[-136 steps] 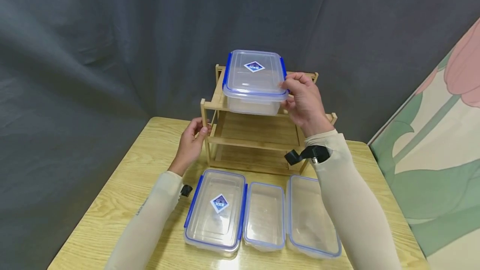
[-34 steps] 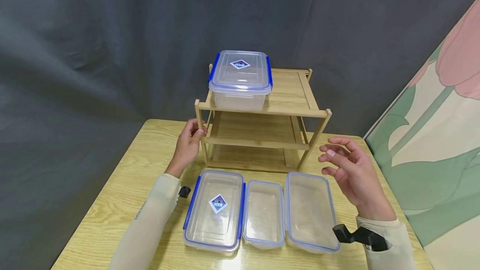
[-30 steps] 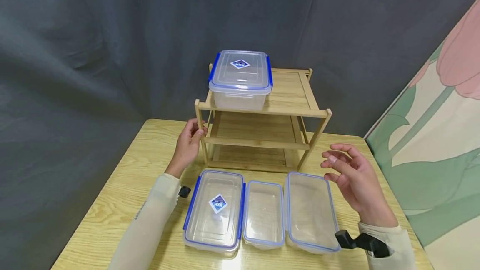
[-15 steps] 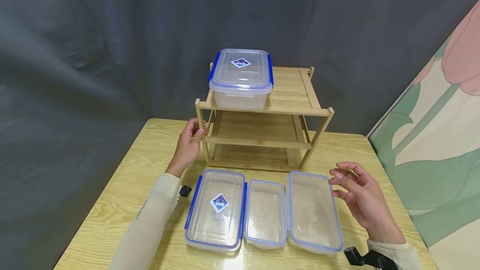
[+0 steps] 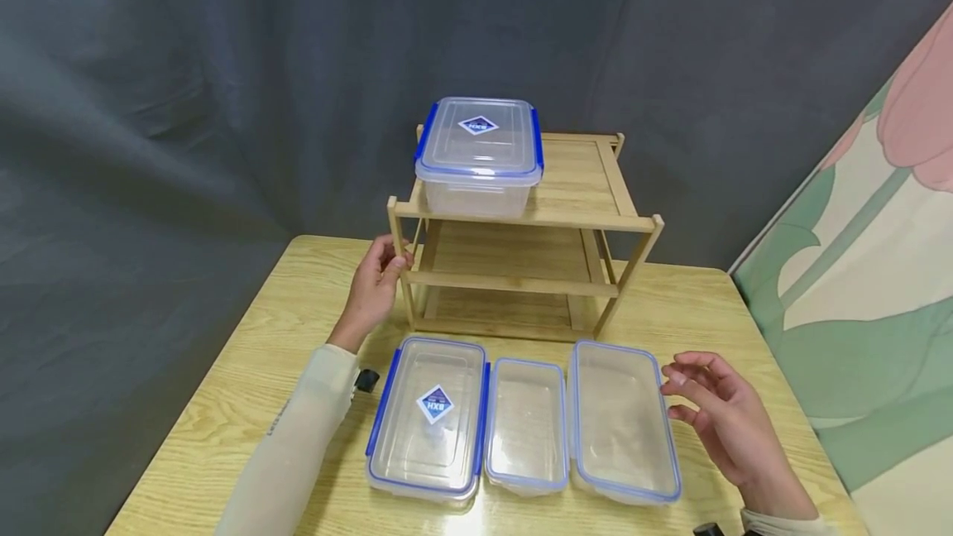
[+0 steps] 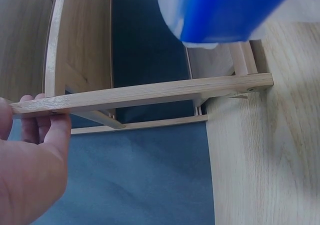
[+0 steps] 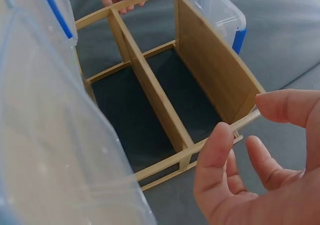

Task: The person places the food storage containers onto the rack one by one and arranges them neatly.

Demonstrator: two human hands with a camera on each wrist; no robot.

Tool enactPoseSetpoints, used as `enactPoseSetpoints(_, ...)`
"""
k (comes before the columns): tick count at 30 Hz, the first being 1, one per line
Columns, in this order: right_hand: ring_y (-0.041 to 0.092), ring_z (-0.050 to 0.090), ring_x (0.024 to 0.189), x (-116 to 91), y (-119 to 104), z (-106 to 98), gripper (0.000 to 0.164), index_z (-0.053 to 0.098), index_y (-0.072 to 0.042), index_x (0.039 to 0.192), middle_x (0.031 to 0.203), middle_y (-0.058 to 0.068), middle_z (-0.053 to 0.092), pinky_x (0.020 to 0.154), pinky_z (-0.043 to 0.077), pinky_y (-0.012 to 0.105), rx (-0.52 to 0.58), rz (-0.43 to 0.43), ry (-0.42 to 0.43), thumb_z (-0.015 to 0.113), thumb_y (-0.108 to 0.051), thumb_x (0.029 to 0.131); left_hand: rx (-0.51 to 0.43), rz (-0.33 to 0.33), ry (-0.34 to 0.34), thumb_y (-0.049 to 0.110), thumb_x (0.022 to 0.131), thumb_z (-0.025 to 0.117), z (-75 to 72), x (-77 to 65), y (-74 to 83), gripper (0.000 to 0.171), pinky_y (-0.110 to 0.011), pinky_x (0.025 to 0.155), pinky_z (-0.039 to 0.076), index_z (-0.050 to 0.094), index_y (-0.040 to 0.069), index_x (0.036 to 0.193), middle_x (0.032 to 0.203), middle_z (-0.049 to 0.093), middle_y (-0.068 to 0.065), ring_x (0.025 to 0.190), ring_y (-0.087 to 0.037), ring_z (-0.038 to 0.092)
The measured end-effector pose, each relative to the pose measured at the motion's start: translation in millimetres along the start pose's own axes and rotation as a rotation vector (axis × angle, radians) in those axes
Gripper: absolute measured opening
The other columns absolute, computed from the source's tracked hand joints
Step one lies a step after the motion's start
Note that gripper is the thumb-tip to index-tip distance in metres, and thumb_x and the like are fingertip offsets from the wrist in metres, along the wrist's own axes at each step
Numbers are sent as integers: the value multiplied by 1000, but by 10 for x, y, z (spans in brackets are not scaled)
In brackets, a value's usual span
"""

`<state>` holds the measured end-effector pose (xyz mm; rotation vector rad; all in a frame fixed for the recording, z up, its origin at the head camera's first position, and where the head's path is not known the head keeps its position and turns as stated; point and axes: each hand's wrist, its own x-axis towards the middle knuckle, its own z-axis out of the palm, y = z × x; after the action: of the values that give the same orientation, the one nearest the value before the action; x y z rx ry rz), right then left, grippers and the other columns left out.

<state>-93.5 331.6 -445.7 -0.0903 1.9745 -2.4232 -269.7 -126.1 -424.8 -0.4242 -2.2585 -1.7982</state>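
Blue edging on clear plastic, right up front: labelled box [image 5: 428, 445], narrow box [image 5: 526, 428] and wide box [image 5: 627, 424], side by side on the pale wood-grain table [image 5: 246, 387], unmoved since the earlier frames. Over to the right hand [image 5: 725, 424]: lower than half a second ago, down to just beside the wide box's rim. Fingers loosely bent and parted, thumb apart, only open air between the tips; contact with the rim hard to tell.

A little deeper, the left hand [image 5: 372, 284]: same spot as before, thumb and fingers firmly round the front left post of the wooden rack [image 5: 514, 259]. Slim square-edged bars, smooth tan panels, three tiers. And up top, the big change: the deep lidded box [image 5: 480, 157], in the right hand a few seconds ago, now resting on the top shelf's left part, blue clips down both sides.

Farthest back, dark grey cloth [image 5: 335, 81] in soft folds.
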Motion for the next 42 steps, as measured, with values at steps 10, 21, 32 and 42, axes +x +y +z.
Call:
enactPoseSetpoints(10,11,71,93,-121,220,-120,28,64,-17,123,108,-6,70,74,61,29,-80,27,21,51,4,108,-14,-6,-8,3,112,43,28,11,-9,25,-49,100,46,52,-7,134,120,59,-38,117,-55,56)
enactPoseSetpoints(21,13,72,94,-293,428,-235,22,64,-17,119,106,-6,70,75,61,31,-118,143,112,56,0,107,3,-14,4,3,112,43,31,-35,-44,25,-51,102,47,53,-4,134,119,61,-34,116,-49,59)
enactPoseSetpoints(32,13,66,85,-451,647,-301,17,64,-14,119,97,-5,68,71,60,32,-163,235,223,61,-3,106,8,1,14,4,112,44,29,67,-286,29,-49,101,47,52,-6,138,120,61,-33,116,-46,59)
enactPoseSetpoints(42,12,64,86,-534,786,-340,19,64,-11,117,97,-4,68,68,60,38,-251,318,268,65,-1,102,3,54,13,9,111,48,-7,90,-350,27,-41,97,50,55,-2,135,114,65,-21,109,-32,63)
